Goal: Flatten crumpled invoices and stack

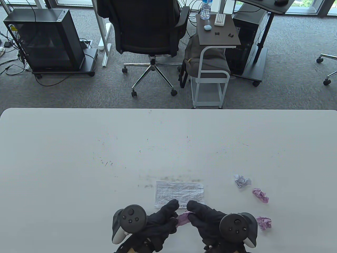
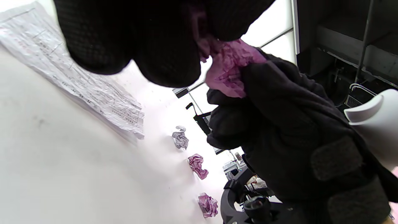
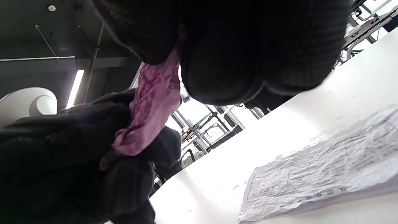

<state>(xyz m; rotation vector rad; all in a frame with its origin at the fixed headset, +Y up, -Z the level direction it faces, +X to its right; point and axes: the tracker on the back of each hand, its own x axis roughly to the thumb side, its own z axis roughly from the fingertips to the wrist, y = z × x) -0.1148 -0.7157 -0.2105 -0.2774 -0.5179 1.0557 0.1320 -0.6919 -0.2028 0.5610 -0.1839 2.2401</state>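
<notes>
A crumpled pink invoice (image 1: 183,218) is held between both hands just above the table's near edge. My left hand (image 1: 163,218) grips its left end and my right hand (image 1: 202,216) grips its right end. It shows stretched between the gloves in the left wrist view (image 2: 228,68) and the right wrist view (image 3: 152,105). A flattened white invoice (image 1: 179,194) lies on the table just beyond the hands; it also shows in the left wrist view (image 2: 74,81) and the right wrist view (image 3: 323,177).
Three crumpled balls lie right of the hands: a white-lilac one (image 1: 242,181), a pink one (image 1: 260,195) and another pink one (image 1: 264,222). The white table (image 1: 105,147) stretches far ahead. An office chair (image 1: 150,31) and a cart (image 1: 210,76) stand beyond it.
</notes>
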